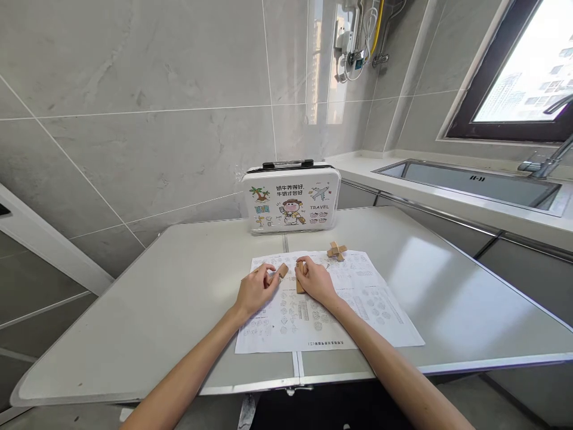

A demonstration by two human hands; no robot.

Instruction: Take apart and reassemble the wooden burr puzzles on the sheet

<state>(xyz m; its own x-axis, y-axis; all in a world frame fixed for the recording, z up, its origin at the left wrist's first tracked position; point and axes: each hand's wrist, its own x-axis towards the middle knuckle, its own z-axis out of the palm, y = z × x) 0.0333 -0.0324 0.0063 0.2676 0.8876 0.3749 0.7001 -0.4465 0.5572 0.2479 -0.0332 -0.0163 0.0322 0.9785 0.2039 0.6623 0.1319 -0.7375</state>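
Note:
In the head view, my left hand point(257, 289) is over the left part of a printed paper sheet point(331, 334). Its thumb and fingers are closed on a short, notched wooden puzzle piece point(283, 271), which points up and to the right. Just across from it, my right hand point(316, 279) grips another wooden puzzle piece point(299, 285), held roughly upright to the view; the fingers cover part of it. Beyond the right hand, several interlocked wooden pieces form a small cross-shaped burr puzzle point(336, 251) at the sheet's far edge. Rows of small diagrams cover the paper.
A white cartoon-printed case point(290, 203) with a black handle stands at the back of the light folding table point(179, 310), near the tiled wall. To the right are a counter with a sink point(474, 179), a faucet point(548, 158) and a window.

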